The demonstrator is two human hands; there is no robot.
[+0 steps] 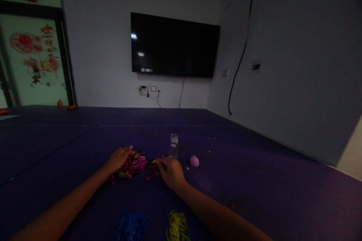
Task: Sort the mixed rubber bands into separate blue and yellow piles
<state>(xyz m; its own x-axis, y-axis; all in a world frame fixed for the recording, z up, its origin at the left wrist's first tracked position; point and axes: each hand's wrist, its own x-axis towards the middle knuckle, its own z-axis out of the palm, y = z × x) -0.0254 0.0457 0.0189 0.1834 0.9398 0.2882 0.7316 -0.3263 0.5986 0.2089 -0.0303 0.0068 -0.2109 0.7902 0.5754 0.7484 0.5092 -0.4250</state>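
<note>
A mixed pile of small coloured rubber bands [138, 163], mostly pink, red and yellow, lies on the dark purple floor in the head view. At the pile's left side rests my left hand [119, 159], its fingers stretched out and partly hidden by the bands. My right hand [171, 172] is at the pile's right edge with thumb and fingers pinched; what is between them is too small to make out. Just behind it stands a clear bottle [174, 144], upright and uncapped. Nearer to me lie a blue heap of bands [131, 226] and a yellow heap of bands [177, 226].
To the right of the bottle is a small pink object [194, 161], its kind unclear. White scraps [209, 151] are scattered on the purple floor [254, 180]. A television [175, 45] hangs on the far wall, and a black cable [240, 60] runs down the right wall.
</note>
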